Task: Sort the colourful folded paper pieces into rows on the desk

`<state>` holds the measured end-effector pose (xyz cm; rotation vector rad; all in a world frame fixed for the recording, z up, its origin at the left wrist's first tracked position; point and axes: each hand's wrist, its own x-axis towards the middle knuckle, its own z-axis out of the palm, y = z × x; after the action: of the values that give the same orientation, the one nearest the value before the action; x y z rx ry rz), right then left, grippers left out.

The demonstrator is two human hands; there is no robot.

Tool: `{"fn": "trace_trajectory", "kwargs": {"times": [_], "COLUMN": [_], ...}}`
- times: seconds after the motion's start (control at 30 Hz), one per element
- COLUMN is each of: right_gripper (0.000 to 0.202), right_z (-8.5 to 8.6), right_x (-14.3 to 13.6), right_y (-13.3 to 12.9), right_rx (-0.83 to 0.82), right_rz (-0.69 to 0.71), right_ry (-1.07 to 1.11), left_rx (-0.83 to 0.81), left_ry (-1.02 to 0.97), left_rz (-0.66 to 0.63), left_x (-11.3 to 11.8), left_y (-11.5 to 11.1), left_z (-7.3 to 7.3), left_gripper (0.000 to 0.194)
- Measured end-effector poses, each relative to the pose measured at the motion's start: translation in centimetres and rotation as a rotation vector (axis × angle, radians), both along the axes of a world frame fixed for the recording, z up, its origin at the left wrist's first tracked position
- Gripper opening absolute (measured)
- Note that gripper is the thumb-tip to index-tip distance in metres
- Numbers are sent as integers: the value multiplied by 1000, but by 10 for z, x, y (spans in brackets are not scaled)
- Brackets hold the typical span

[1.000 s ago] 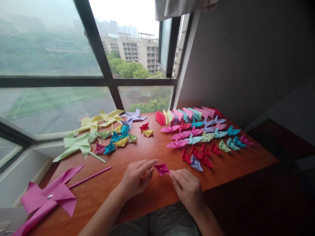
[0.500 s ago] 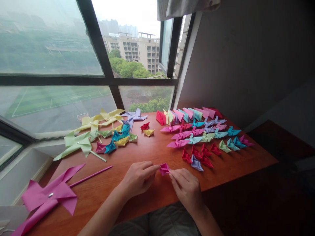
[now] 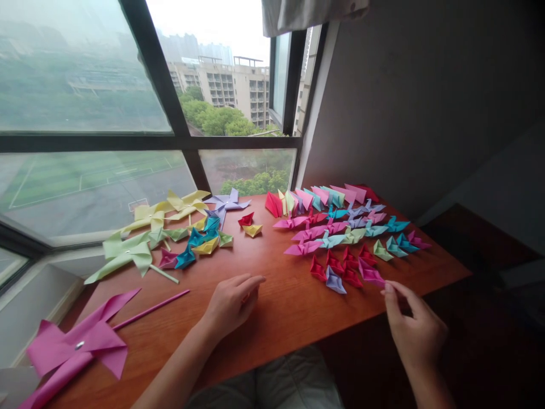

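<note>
while the right hand (image 3: 419,329) reaches out over the table's near right edge, its thumb and forefinger are closed in a tight pinch on one pointed end of a magenta paper boat (image 3: 369,273). the boat lies at the right side of a small cluster of red paper boats (image 3: 334,263), its other end just beside them; whether its underside touches the wood cannot be told. a lavender boat (image 3: 335,280) sits at the near side of that cluster.

well apart from it, the left hand (image 3: 233,302) is loosely open above the near part of the brown table (image 3: 281,312), its fingers together and slightly bent, its grip empty.

beyond the red boats, a short line of green, teal, blue and magenta boats (image 3: 395,247) stands to the right, and rows of paper cranes (image 3: 309,232) lie farther back. behind those is a row of upright folded papers (image 3: 335,196).

near the table's middle, a red boat (image 3: 246,220) sits beside a yellow boat (image 3: 252,230). left of them is a mixed heap of boats (image 3: 185,258), next to yellow pinwheels (image 3: 187,205), a lavender pinwheel (image 3: 229,200) and a pale green pinwheel (image 3: 126,251). a large magenta pinwheel (image 3: 79,349) lies at the near left, below a dark-framed window (image 3: 179,142).
</note>
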<state>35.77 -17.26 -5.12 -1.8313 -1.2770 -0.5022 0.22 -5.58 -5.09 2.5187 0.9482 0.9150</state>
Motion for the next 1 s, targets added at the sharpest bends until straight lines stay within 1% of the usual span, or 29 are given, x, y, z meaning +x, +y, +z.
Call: {"fn": "trace_trajectory", "kwargs": {"times": [0.07,0.17,0.27,0.37,0.47,0.6,1.0], "right_gripper": [35,41,44,46,46,47,50], "right_z": [-7,-21,-35,-44,-46,-44,-47], "right_x": [16,30,33,29,24,20,24], "right_y": [-1,0,4,10,15,15,9], "right_rx": [-11,-49,-93,-121,-150,-179,-220], "right_rz": [-78,-139,-166,-185,-186,-177,-155], "right_ry": [12,43,62,67,72,76,99], "left_rx": [-2,-11,-19,-25,-36,-45,-72], "left_ry": [10,27,44,54,55,50,33], "left_rz": [2,10,16,16,19,27,26], "left_x": [0,1,1,1,0,-1,-2], "left_y": [0,1,2,1,1,1,1], "left_z": [-1,-2,-2,-2,-3,-3,-5], "left_gripper": [28,28,28,28,28,27,27]}}
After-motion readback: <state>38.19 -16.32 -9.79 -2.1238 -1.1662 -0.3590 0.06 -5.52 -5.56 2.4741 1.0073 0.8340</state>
